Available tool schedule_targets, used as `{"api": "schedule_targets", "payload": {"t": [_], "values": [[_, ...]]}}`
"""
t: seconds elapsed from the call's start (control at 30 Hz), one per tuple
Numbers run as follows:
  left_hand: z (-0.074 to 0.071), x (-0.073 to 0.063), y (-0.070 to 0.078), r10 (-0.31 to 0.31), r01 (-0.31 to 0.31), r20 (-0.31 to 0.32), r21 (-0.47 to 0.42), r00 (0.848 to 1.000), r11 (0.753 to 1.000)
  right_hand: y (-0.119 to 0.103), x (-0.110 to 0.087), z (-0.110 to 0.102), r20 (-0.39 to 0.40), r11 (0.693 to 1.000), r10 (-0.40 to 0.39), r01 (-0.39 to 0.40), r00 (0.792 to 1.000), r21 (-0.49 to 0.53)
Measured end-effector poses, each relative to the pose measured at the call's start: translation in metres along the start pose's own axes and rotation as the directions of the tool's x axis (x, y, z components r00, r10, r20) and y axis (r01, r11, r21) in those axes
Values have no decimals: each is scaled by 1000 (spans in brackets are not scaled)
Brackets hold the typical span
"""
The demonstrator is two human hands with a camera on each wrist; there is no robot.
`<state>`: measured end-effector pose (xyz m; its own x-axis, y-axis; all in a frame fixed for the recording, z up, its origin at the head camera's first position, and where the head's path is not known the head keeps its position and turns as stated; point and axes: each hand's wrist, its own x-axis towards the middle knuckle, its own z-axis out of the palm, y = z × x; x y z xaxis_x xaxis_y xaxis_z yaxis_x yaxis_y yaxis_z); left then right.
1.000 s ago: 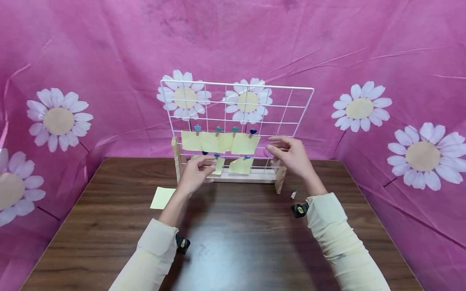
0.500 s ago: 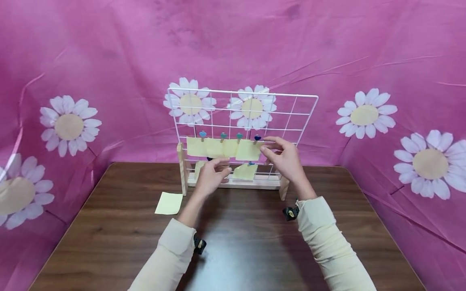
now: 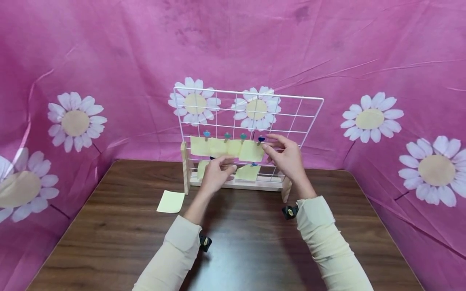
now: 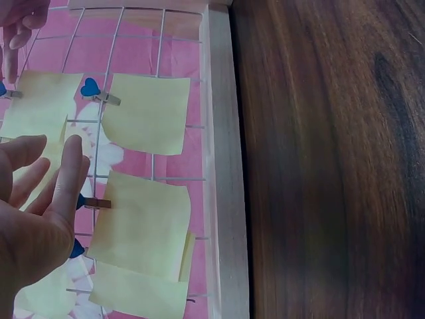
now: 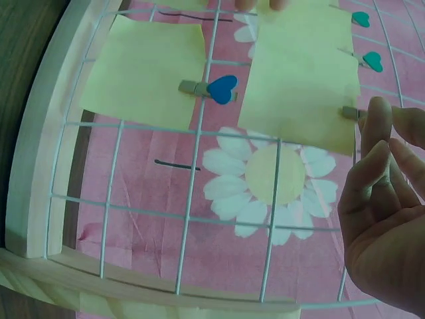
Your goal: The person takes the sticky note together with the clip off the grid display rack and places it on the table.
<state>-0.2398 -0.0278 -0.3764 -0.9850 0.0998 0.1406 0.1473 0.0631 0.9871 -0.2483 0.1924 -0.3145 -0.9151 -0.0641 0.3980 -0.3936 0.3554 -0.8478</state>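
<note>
A white wire grid [image 3: 309,117] in a wooden stand carries pale yellow sticky notes in two rows, held by small heart clips. My right hand [image 3: 287,157] is at the right end of the upper row, thumb at the edge of the last note [image 3: 251,151]. Its fingertips are close beside a dark blue heart clip [image 3: 261,139]; in the right wrist view fingers [image 5: 378,119] cover that heart. In front of the lower row, my left hand [image 3: 217,173] has loosely bent fingers with nothing between them, overlapping the left lower notes [image 4: 139,226]. A blue heart clip [image 5: 222,90] holds the right lower note [image 5: 146,70].
A loose yellow sticky note [image 3: 171,201] lies on the brown wooden table [image 3: 247,242], left of the stand. The stand has a wooden post [image 3: 185,167] at each side. Behind hangs a pink cloth [image 3: 233,44] with daisies.
My right hand has moved to the dark blue clip and the edge of the last upper note. My left hand has shifted right along the lower row. The view has also shifted slightly.
</note>
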Motion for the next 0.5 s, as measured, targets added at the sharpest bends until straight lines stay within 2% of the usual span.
{"api": "schedule_targets", "payload": {"t": [0.27,0.5], "values": [[6,1,0,13,-13,11,-10,1000,1000,0,1,14,-13,1000,4,-4,1000,-26],[14,4,2,22,-22,12,14,1000,1000,-2,4,18,-37,1000,4,-5,999,-4]]}}
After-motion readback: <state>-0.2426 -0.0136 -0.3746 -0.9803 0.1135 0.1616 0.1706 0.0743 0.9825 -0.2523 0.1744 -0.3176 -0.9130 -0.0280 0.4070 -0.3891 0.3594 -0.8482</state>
